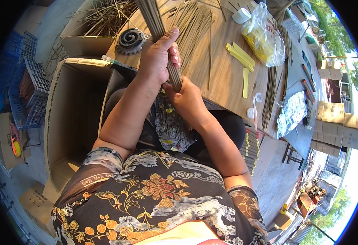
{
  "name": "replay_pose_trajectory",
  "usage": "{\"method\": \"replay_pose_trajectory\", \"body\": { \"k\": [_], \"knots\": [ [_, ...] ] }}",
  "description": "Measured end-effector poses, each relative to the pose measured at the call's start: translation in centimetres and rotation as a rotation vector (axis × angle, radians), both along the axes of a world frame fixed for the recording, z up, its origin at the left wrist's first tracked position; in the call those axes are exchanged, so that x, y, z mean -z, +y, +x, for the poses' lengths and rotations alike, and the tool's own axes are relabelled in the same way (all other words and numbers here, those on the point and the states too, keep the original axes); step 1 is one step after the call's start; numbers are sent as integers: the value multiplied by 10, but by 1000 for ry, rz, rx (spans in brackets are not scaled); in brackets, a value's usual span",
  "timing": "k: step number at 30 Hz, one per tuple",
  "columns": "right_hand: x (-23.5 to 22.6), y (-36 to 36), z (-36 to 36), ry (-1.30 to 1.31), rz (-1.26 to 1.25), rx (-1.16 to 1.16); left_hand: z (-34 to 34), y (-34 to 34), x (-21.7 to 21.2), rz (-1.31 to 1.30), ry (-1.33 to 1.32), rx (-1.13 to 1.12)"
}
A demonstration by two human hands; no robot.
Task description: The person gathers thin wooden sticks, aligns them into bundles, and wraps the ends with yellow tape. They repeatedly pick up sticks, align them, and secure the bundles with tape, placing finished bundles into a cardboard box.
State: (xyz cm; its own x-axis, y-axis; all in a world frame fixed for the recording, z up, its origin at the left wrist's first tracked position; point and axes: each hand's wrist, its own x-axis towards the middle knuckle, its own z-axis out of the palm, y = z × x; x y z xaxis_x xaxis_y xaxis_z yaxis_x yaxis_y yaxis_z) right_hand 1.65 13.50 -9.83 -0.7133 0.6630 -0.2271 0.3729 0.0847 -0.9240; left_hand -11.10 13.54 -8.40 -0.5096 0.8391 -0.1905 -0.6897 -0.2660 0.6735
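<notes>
A bundle of thin brown sticks [150, 16] slants up from my lap over the near edge of the wooden table. My left hand [159, 55] wraps round its middle, thumb pointing up along it. Lower down, my right hand [188, 100] is closed about the bottom end, its fingers partly hidden. Beyond the bundle, many loose brown sticks [195, 30] lie spread over the table [224, 83]. A dark toothed disc with a spiral face [130, 41] rests left of my left hand. Several flat yellow strips [241, 57] lie to the right.
An open cardboard box [74, 122] stands at my left, with another box of sticks [107, 16] behind it. A clear plastic bag with yellow contents [265, 38] and a white tub [241, 15] sit at the table's far right. Blue crates [27, 94] stand far left.
</notes>
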Motion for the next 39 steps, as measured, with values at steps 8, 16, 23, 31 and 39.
{"method": "replay_pose_trajectory", "body": {
  "k": [8,16,23,31,39],
  "knots": [
    [-9,2,2,129,-219,-65,-3,-4,-8,88,-89,105],
    [-39,5,3,-58,-528,-153,-16,-7,-3,227,-172,219],
    [-9,-1,-3,-202,364,2,-8,-5,-6,51,-52,-32],
    [-8,13,-2,24,280,-35,3,-3,-2,218,-135,102],
    [-32,14,10,20,583,79,-8,-6,-7,147,-40,-16]
  ]
}}
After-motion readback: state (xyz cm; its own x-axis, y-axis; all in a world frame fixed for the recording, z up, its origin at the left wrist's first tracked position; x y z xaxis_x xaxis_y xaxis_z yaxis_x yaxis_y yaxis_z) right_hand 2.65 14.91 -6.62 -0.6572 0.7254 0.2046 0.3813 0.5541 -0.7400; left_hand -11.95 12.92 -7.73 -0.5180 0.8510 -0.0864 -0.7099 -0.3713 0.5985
